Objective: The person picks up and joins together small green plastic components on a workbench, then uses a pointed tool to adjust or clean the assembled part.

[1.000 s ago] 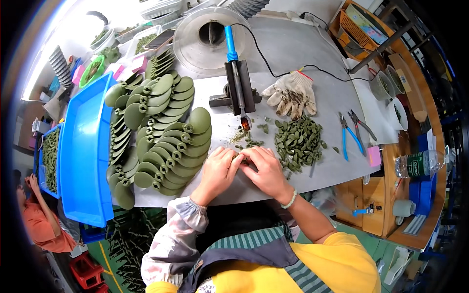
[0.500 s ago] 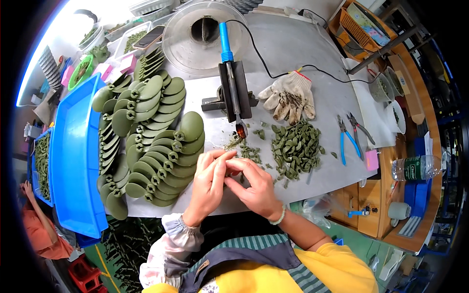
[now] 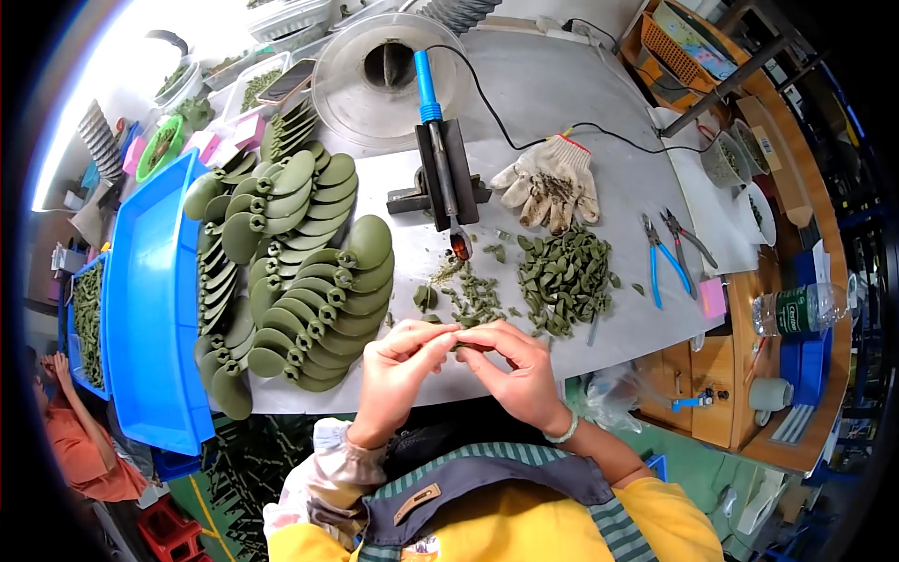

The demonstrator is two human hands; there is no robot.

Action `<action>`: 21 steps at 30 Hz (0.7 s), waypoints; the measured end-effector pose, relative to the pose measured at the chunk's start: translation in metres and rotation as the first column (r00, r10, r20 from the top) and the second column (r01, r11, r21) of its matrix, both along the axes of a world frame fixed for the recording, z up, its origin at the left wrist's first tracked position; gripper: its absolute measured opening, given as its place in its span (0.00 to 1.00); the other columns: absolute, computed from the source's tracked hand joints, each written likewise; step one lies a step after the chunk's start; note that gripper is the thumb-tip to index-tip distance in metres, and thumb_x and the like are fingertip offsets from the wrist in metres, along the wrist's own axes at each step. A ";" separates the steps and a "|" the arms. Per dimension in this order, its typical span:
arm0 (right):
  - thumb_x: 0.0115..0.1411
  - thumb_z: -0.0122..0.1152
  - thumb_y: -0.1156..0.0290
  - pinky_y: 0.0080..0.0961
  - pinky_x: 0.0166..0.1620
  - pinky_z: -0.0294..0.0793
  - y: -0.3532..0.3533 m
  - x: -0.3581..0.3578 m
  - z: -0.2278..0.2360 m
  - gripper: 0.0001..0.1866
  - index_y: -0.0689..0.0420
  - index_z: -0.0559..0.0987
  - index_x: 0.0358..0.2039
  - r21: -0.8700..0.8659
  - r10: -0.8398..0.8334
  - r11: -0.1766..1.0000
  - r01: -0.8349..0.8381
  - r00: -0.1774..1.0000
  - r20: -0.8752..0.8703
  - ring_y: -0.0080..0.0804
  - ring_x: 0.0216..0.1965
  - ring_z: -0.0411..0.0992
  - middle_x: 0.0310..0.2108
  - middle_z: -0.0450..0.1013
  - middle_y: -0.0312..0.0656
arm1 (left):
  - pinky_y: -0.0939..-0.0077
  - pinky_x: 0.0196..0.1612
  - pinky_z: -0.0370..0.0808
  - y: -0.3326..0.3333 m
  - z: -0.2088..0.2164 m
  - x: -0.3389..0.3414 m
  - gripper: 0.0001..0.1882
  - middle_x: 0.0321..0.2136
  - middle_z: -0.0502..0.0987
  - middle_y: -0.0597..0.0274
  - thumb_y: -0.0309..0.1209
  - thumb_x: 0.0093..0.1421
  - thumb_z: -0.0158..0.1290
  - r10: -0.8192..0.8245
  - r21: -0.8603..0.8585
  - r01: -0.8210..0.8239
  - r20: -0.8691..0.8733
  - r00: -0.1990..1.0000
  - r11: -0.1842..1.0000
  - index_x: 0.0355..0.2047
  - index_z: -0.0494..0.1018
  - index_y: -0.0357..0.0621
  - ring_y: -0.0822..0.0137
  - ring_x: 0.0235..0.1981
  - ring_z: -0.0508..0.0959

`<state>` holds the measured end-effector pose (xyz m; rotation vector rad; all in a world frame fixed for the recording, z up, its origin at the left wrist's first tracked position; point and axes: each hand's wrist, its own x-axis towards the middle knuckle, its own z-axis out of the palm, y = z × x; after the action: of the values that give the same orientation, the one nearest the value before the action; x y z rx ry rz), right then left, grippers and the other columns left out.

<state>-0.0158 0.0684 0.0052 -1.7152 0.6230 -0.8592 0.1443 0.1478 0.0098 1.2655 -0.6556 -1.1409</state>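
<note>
Hands (image 3: 386, 384) (image 3: 526, 384) drew back across grey tabletop (image 3: 534, 89) above green floor (image 3: 688, 473).

Head cam (L fisheye), downward POV.

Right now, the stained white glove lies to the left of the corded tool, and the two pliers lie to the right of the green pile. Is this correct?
Not quite: the head view shows the stained white glove to the right of the corded tool. The two pliers do lie to the right of the green pile.
</note>
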 end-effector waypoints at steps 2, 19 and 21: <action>0.61 0.67 0.80 0.21 0.40 0.78 0.010 -0.004 -0.009 0.11 0.63 0.82 0.45 0.185 -0.073 0.979 0.081 0.996 -0.051 0.22 0.36 0.79 0.37 0.81 0.38 | 0.79 0.31 0.75 -0.001 -0.009 -0.001 0.08 0.34 0.80 0.60 0.21 0.60 0.62 0.086 -0.164 -0.004 0.499 0.862 0.986 0.41 0.84 0.39 0.71 0.28 0.78; 0.56 0.63 0.82 0.25 0.38 0.77 -0.005 0.002 0.004 0.11 0.61 0.82 0.41 -0.345 -0.106 0.937 -0.049 0.902 -0.418 0.34 0.35 0.76 0.37 0.78 0.43 | 0.69 0.33 0.77 0.029 -0.041 0.030 0.28 0.40 0.74 0.55 0.23 0.54 0.66 0.040 -0.094 0.100 0.894 0.446 0.991 0.55 0.70 0.39 0.61 0.30 0.76; 0.56 0.64 0.82 0.26 0.38 0.77 -0.004 0.005 0.008 0.11 0.61 0.82 0.40 -0.151 -0.059 0.989 -0.003 0.911 -0.408 0.33 0.35 0.76 0.37 0.78 0.43 | 0.70 0.33 0.77 0.030 -0.045 0.030 0.26 0.40 0.74 0.56 0.22 0.55 0.65 0.043 -0.085 0.062 0.867 0.497 0.994 0.54 0.71 0.39 0.62 0.29 0.76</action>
<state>-0.0105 0.0647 0.0136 -2.0505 0.8839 -0.5731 0.1740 0.1779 -0.0348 1.7307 -1.4622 -0.3529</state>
